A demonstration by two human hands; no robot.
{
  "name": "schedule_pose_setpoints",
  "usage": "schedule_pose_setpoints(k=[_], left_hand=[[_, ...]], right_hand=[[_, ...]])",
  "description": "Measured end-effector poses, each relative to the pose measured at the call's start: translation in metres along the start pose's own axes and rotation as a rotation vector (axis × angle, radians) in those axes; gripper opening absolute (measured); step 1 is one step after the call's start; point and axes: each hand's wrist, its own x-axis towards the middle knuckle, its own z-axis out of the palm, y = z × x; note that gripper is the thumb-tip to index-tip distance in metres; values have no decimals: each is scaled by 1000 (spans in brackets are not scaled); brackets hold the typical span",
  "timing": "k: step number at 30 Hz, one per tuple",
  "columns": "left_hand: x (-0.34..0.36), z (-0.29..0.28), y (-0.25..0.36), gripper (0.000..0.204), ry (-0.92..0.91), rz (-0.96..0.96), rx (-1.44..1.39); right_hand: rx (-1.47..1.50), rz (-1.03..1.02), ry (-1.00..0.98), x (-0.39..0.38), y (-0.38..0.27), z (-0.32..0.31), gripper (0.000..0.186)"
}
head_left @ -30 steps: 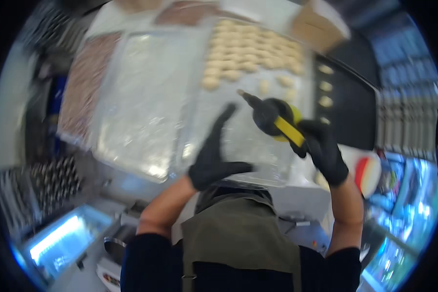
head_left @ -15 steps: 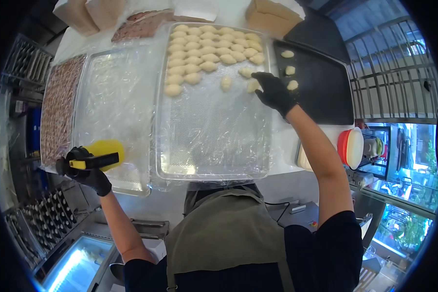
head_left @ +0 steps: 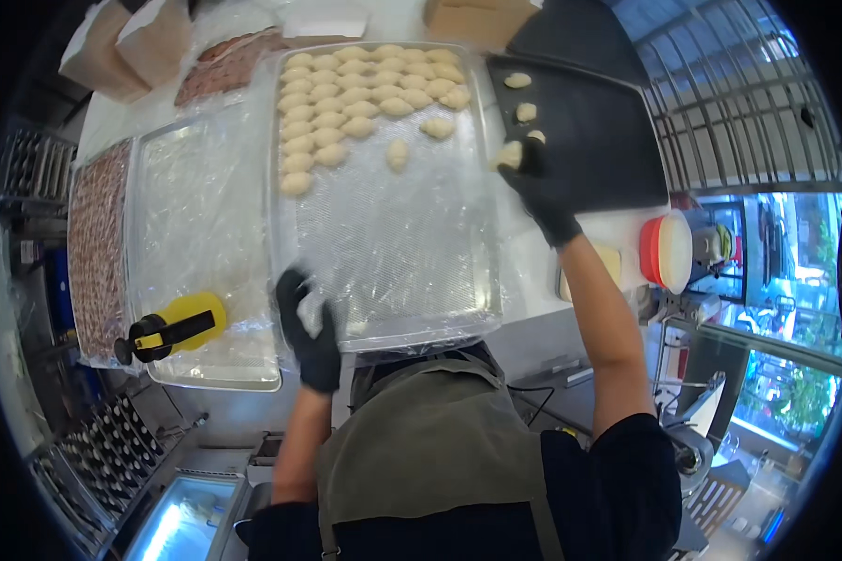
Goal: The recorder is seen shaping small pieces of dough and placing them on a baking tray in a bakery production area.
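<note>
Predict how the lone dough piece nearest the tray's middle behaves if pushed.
The dough piece would probably dent, since it looks soft. Its rounded oval shape might let it roll. Smaller than the right hand, it is likely light.

Looks down from high up, worn on the left side of the head. Faces the wide white table, with the shiny silver metal tray near the middle and the grey-green cloth apron low down. Sits close enough to show the black-gloved left hand and the black-gloved right hand. Takes in a very wide round patch, bending straight edges.
</note>
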Motion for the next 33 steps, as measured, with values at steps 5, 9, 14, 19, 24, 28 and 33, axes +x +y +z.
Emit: schedule_pose_setpoints(k=[5,9,14,19,24,28,33], left_hand=[[94,177,-74,77,-325,197,379],[131,243,-67,62,-349,268,776],[95,250,-28,37,-402,285,456],[27,217,-23,51,-333,-566,-535],[-101,215,58,52,-682,29,236],[-185,248,105,56,-465,-1099,-1229],[-232,290,149,68,-542,-859,-1172]], right_hand=[[627,295,361,-94,-63,-63,48],[487,263,566,-172,-49,-139,48],[-5,473,379,-261,63,-195,53],[142,435,183,-252,140,-166,46],[-393,208,-65,-240,146,-147,39],[-309,193,-62,-235,170,-142,41],[-125,62,-62,-234,172,-133,41]])
